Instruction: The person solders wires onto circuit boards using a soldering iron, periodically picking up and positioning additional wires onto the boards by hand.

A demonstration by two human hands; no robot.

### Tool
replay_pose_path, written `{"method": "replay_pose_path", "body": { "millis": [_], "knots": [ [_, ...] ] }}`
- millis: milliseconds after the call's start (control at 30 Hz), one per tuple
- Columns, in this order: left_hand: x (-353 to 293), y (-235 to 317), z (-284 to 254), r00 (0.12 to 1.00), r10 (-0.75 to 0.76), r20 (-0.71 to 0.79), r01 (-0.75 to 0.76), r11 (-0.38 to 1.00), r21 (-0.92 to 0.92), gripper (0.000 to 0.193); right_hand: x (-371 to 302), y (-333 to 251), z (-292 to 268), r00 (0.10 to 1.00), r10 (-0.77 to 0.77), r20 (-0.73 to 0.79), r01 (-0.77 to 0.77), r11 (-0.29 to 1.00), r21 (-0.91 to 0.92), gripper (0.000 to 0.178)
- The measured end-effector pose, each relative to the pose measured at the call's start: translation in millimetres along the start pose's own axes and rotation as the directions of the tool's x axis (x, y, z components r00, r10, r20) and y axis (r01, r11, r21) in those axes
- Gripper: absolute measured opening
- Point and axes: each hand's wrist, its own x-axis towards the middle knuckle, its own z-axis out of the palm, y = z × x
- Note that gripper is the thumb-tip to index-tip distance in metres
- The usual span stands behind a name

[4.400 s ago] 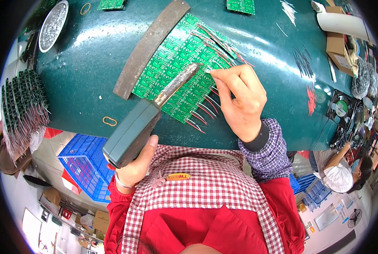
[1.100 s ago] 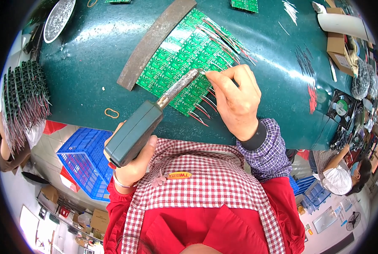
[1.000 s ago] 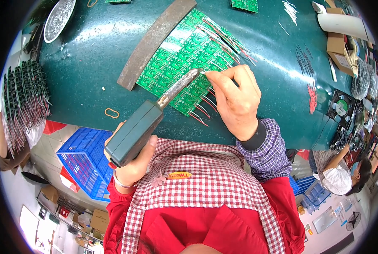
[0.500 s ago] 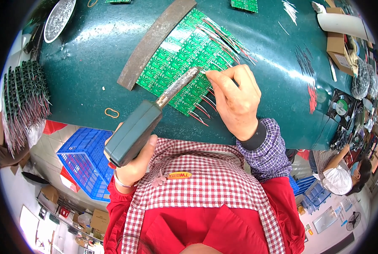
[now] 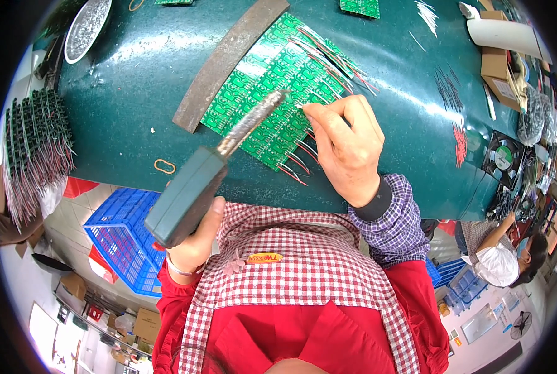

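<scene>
My left hand is wrapped round the dark green body of a soldering iron. The iron's scorched metal shaft slants up and right, its tip over a panel of green circuit boards and a little apart from my right fingers. My right hand pinches a thin wire, whose white end shows at the fingertips above the panel. Short red, white and black wires stick out along the panel's right side, and several more at its near corner.
A curved metal bar lies along the panel's left edge. Loose white wires, black wires and red wires lie to the right. Wired boards are stacked far left; a blue crate stands below the table. Another person is at right.
The soldering iron has moved left and slightly up with my left hand, its tip drawing away from my right fingertips. My right hand and the panel stay put.
</scene>
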Motion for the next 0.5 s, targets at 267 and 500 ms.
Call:
{"method": "replay_pose_path", "body": {
  "millis": [267, 500],
  "knots": [
    [28.0, 16.2, -0.9, 0.983, -0.078, -0.168, -0.016, 0.868, -0.495, 0.045, 1.1, 0.6, 3.4, 1.000, 0.005, -0.008, -0.005, 1.000, 0.000, 0.024],
    [50.9, 25.6, -68.4, 0.952, 0.098, -0.291, -0.274, 0.702, -0.658, 0.045, 4.8, -6.1, 3.3, 0.999, -0.024, -0.031, 0.026, 0.998, 0.059, 0.025]
  ]
}}
